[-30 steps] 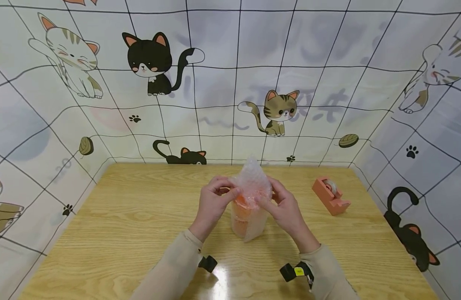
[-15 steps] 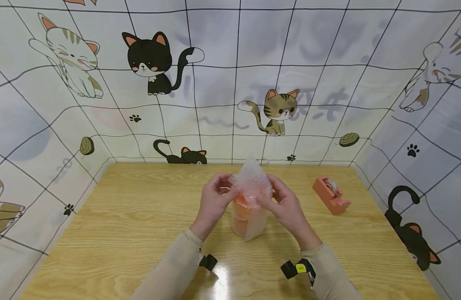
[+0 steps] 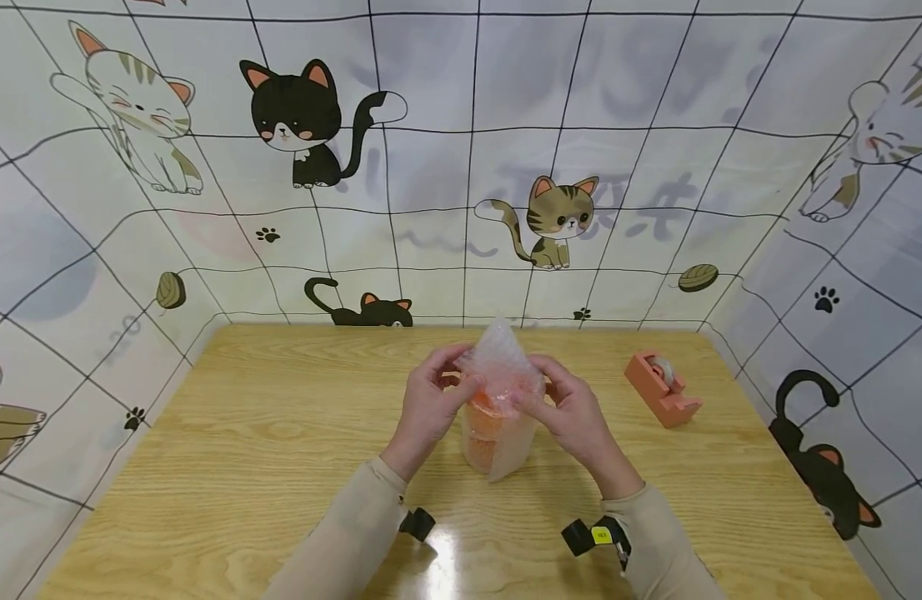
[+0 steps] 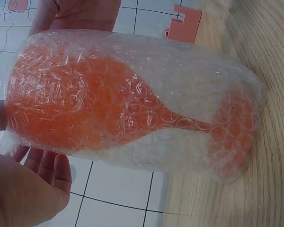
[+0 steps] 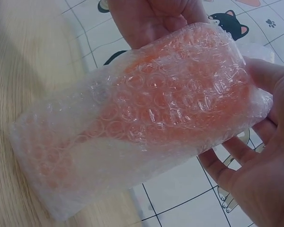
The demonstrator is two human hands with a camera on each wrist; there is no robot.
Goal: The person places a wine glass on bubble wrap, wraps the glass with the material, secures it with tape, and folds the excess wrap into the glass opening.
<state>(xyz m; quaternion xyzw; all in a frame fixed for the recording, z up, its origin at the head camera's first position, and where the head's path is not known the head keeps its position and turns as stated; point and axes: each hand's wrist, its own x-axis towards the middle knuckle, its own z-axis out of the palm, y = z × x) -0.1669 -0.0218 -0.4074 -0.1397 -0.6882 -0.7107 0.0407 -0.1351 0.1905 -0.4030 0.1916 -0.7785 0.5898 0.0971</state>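
An orange wine glass (image 4: 102, 106) stands upright on the table, wrapped in clear bubble wrap (image 3: 500, 354). Its bowl, thin stem and round foot show through the layers in the left wrist view. Loose wrap rises to a point above the rim. My left hand (image 3: 428, 400) pinches the wrap at the upper left side, thumb toward me. On the opposite side, my right hand (image 3: 573, 412) holds the wrap near the rim, its thumb pressed on the front. The right wrist view shows my right fingers (image 5: 229, 163) behind the wrapped bowl.
A pink tape dispenser (image 3: 662, 390) with a roll of clear tape stands on the wooden table (image 3: 281, 433), right of the wrapped glass. A cat-patterned cloth (image 3: 431, 167) encloses the back and sides. A small black camera (image 3: 418, 525) sits under each wrist.
The pointed top of the bubble wrap has sunk slightly, and my left fingers have shifted a little up along its edge. The glass stays in place, with both hands holding the wrap.
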